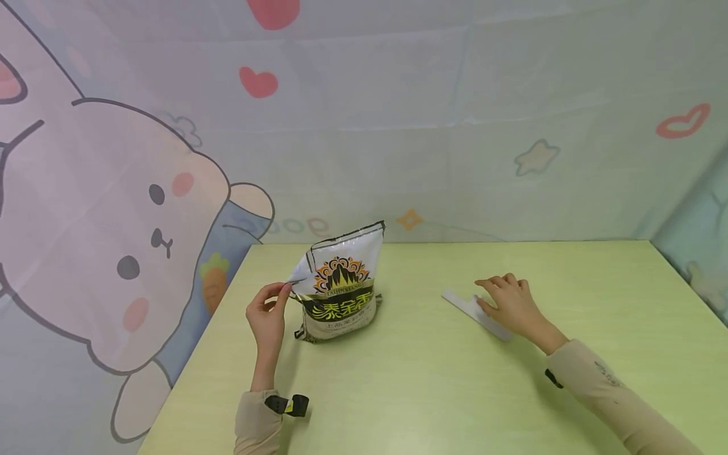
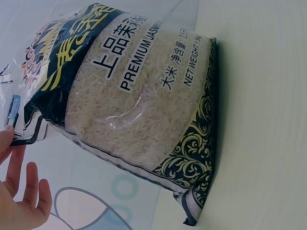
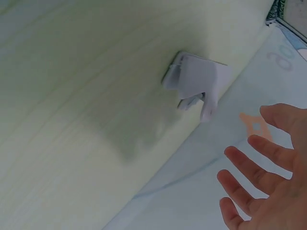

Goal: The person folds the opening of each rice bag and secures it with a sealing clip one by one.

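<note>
A clear plastic bag of rice with black and gold print stands upright on the table, its upper part rising to a slanted top edge. At its left side edge, my left hand pinches the plastic between thumb and forefinger. In the left wrist view the other fingers curve loosely away from the bag, and a small blue strip shows near the thumb. My right hand, fingers spread and bent, hovers by a long white plastic piece. The right wrist view shows that piece apart from the fingers, with a projecting tab.
The pale yellow-green table ends at a cloth backdrop printed with a rabbit, hearts and stars. A black strap device sits on the left wrist, above the table's front part.
</note>
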The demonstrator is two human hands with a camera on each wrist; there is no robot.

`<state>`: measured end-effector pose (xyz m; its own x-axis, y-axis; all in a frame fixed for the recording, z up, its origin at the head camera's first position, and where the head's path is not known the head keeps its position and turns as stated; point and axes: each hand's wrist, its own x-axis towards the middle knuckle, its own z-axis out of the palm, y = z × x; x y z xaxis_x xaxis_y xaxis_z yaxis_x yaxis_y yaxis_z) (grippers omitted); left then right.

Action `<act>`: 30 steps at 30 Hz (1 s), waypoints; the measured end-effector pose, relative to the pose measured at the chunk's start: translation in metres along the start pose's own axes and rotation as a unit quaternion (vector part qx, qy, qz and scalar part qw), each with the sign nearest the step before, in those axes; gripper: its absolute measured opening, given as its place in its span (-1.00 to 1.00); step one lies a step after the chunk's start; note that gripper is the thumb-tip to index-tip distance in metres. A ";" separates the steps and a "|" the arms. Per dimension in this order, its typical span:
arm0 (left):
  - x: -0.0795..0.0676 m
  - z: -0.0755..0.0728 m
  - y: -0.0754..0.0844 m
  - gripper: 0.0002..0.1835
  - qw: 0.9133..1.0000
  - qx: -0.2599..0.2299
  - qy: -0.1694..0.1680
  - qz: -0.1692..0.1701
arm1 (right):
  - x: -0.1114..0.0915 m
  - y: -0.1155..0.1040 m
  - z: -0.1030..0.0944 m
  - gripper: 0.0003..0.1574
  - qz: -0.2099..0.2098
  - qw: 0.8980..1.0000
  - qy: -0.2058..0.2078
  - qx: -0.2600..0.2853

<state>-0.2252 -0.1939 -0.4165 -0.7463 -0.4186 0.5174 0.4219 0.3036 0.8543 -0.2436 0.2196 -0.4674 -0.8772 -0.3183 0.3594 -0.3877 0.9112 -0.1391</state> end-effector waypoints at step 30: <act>0.002 -0.003 0.002 -0.82 0.995 -0.072 -0.028 -0.057 | -0.003 0.002 0.022 -0.38 -0.005 0.996 -0.067 -0.058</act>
<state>-0.2238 -0.1967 -0.4136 -0.8197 -0.3933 0.4165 0.3994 0.1288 0.9077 -0.2481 0.2164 -0.4887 -0.9065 -0.3527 0.2319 -0.3681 0.9295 -0.0250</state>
